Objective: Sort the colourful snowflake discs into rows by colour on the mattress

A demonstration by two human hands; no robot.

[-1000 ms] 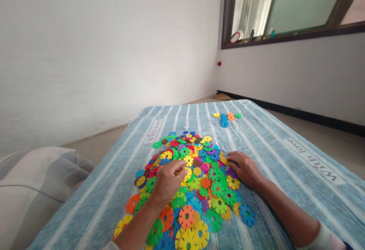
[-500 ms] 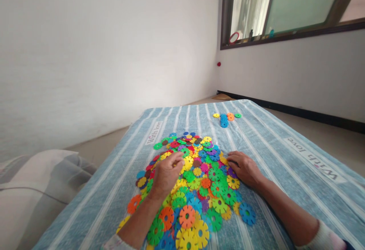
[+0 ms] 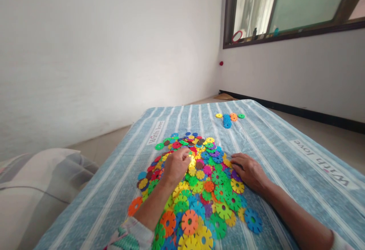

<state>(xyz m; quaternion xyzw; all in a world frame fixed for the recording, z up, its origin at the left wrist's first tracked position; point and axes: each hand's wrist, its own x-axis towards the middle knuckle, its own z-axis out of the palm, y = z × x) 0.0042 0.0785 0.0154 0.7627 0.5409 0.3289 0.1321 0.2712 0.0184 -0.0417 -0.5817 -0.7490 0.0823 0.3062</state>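
Note:
A pile of notched plastic discs [image 3: 199, 189] in many colours spreads over the cloth in front of me. My left hand [image 3: 176, 166] is over the pile's middle, its thumb and fingers bent together beside a yellow disc [image 3: 192, 161]. What lies between those fingertips is hidden. My right hand [image 3: 248, 169] rests palm down at the pile's right edge. Its fingers reach out to the outer discs, with a purple disc [image 3: 235, 175] by the thumb and a yellow disc [image 3: 237, 185] just below.
Toward the far end lie a joined blue disc strip [image 3: 227, 121], orange discs [image 3: 234, 117], a yellow disc [image 3: 218, 115] and a green disc [image 3: 241, 116]. The striped blue cloth [image 3: 114, 181] covers the table. Pale fabric [image 3: 48, 196] sits on the left.
My left hand has shifted slightly forward and to the right over the pile. The right hand stays in about the same place, and the whole view has moved a little.

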